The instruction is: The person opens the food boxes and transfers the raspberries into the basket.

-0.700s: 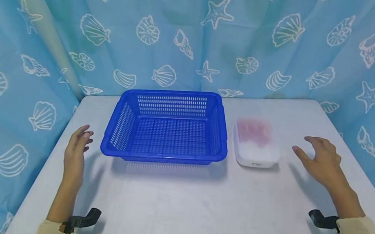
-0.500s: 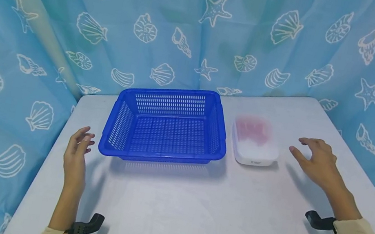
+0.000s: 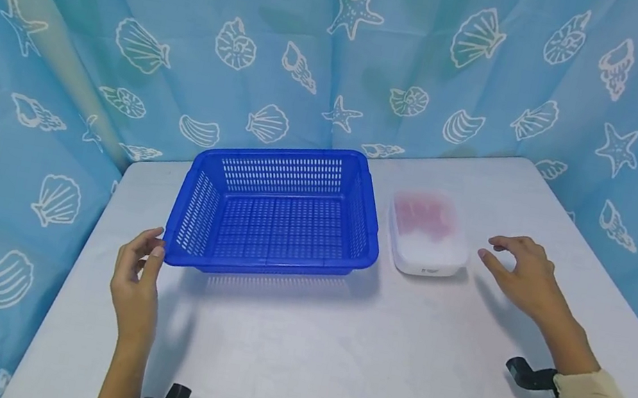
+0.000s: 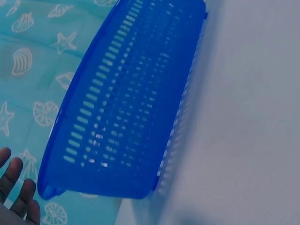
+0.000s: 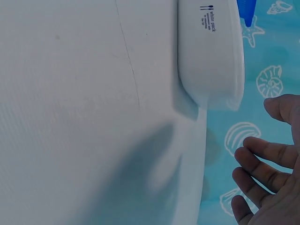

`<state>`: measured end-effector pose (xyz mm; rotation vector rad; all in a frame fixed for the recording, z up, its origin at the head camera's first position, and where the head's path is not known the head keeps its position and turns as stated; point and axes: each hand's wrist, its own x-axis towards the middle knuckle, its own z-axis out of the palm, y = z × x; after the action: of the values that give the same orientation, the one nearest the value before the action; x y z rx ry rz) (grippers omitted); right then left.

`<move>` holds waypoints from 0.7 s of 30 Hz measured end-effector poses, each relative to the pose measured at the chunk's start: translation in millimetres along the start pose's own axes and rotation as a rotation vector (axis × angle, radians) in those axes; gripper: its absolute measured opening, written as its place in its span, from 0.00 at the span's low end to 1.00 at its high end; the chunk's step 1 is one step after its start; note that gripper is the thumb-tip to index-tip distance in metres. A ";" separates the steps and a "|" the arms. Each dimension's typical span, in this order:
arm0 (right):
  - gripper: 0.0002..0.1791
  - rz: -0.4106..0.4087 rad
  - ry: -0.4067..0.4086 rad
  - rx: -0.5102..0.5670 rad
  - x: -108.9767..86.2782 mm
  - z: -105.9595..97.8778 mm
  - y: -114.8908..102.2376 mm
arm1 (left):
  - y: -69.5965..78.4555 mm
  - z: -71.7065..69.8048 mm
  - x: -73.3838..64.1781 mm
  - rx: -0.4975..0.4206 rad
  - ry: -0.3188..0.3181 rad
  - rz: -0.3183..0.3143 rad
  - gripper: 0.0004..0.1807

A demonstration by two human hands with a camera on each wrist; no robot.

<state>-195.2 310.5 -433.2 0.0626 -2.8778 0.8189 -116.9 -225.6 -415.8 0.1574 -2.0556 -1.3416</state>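
By the left edge of the desk (image 3: 328, 370), the left hand (image 3: 139, 281) is raised with its fingers loosely bent and parted, holding nothing; its tips are just beside the near left corner of the blue basket (image 3: 274, 220), and I cannot tell whether they touch. That basket, 1 slotted rectangular tub, sits upright near the desk's far left corner. Just right of it, toward the far edge, stands 1 white container (image 3: 428, 235), pinkish through its top, with small print on its near side. Farther right, between container and right edge, the right hand (image 3: 524, 276) holds nothing, thumb and fingers spread wide, apart from the container. A blue shell-print curtain (image 3: 298, 19) hangs behind.
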 end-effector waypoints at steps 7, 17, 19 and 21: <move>0.30 0.000 0.007 0.020 -5.3 2.0 -2.0 | 8.7 10.4 -15.4 -0.084 -0.051 0.157 0.15; 0.30 0.014 0.000 0.033 -9.3 5.2 -1.8 | 25.3 27.2 -35.9 -0.207 -0.162 0.202 0.14; 0.31 0.014 -0.003 0.044 -10.2 6.2 -2.0 | 32.2 29.2 -38.9 -0.220 -0.167 0.227 0.14; 0.31 0.013 -0.009 0.056 -10.6 7.4 -2.7 | 39.2 30.7 -41.7 -0.233 -0.172 0.242 0.14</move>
<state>-185.5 304.3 -439.6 0.0545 -2.8661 0.9039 -93.2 -165.5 -409.4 -0.3084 -1.9615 -1.4677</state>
